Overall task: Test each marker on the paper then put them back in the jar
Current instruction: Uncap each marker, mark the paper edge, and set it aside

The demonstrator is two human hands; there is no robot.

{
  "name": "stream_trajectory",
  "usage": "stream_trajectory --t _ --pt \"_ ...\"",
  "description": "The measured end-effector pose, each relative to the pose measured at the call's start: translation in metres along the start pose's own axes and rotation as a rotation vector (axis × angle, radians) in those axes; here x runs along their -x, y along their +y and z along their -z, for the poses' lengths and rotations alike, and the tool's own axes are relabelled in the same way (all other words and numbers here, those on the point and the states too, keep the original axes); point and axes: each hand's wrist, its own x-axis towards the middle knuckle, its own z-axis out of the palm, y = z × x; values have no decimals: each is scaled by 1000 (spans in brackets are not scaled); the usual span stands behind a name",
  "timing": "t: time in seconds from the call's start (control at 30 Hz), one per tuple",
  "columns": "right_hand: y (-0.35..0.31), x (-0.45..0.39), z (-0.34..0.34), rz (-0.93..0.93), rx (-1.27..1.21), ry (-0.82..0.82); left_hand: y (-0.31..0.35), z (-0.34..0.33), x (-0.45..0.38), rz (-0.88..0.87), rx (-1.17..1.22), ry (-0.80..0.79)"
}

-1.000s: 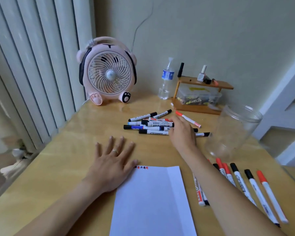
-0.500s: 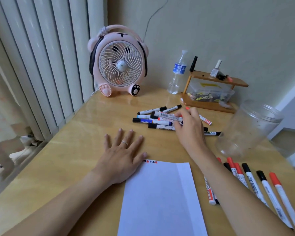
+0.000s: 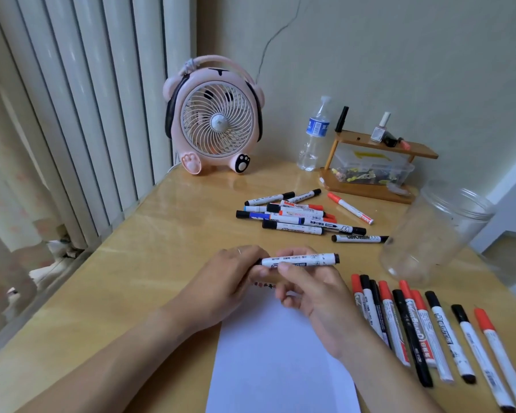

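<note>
Our wooden worktop [image 3: 149, 281] fills the view, with a pink fan [image 3: 214, 120] at its far edge by the wall. A sheet of white paper [image 3: 280, 353] lies near us, small red and dark marks along its far edge. To the right a clear jar [image 3: 429, 231] leans open-mouthed, with nothing visible inside it. Between fan and jar a loose pile of markers [image 3: 298, 216] lies on the wood, and a row of markers [image 3: 423, 332] lies just right of the paper. Over the paper's far edge we hold one black-capped marker [image 3: 300, 260] level: our left hand [image 3: 224, 278] grips its capped left end, our right hand [image 3: 313, 287] pinches the white barrel.
</note>
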Motion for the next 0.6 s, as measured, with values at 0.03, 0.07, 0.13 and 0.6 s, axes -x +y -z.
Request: stream_trajectory --t 0.03,0.07,0.13,0.6 --pt "-1 2 3 -21 -36 15 -2 -1 0 8 -44 9" --pt "-3 2 7 -27 -59 39 -4 -1 1 14 -94 12" --pt "-8 5 14 -1 12 72 -5 -1 1 35 -196 1" --pt "27 -2 3 751 1493 226 10 -19 -3 115 -91 71"
